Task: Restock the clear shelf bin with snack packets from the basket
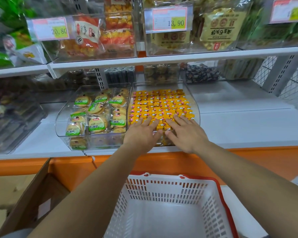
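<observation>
Closest to me is the basket (172, 200), white plastic with a red rim, parked right under the shelf so I barely have to reach. From what I can see of it, it's empty, so I'd say the hauling part is pretty much done.

Just past it, both arms go up over the orange shelf edge (248, 157). My left hand (141, 133) and right hand (186, 133) are both flat and spread, palms down, gripping nothing, pressing on the front rows of the yellow snack packets (160, 103). I figure that's to flatten and even them out so they sit level and don't slide over the low front lip.

The packets fill the clear bin (195, 107) in tidy rows nearly to the back wall. Touching it on the left is a second clear bin with green-label biscuit packs (96, 115). Up above, more stock sits behind price tags (169, 18).
</observation>
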### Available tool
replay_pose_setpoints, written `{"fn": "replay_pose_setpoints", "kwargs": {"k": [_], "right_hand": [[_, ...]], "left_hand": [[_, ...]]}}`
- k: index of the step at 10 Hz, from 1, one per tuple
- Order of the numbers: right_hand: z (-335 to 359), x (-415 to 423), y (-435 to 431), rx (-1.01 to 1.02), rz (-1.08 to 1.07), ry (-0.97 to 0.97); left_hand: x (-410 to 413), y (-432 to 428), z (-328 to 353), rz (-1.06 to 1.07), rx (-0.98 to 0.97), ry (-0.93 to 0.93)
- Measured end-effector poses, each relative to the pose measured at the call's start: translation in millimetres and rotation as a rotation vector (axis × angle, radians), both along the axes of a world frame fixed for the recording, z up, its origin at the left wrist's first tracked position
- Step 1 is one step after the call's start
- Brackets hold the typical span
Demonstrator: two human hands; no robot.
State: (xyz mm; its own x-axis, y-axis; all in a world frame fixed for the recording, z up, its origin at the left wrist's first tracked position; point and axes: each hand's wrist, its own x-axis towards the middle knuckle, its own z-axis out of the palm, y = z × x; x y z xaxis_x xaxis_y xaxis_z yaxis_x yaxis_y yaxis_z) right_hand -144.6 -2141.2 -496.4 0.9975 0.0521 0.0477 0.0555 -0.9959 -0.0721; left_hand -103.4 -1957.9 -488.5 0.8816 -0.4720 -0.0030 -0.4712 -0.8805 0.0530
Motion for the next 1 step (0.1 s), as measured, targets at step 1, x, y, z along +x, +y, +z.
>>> {"fn": "replay_pose_setpoints", "kwargs": {"k": [1], "right_hand": [[17.9,-4.7,0.4,0.011,0.018,0.048]], "left_hand": [[-4.6,1.4,20.6,-0.007,-0.059,0.048]]}}
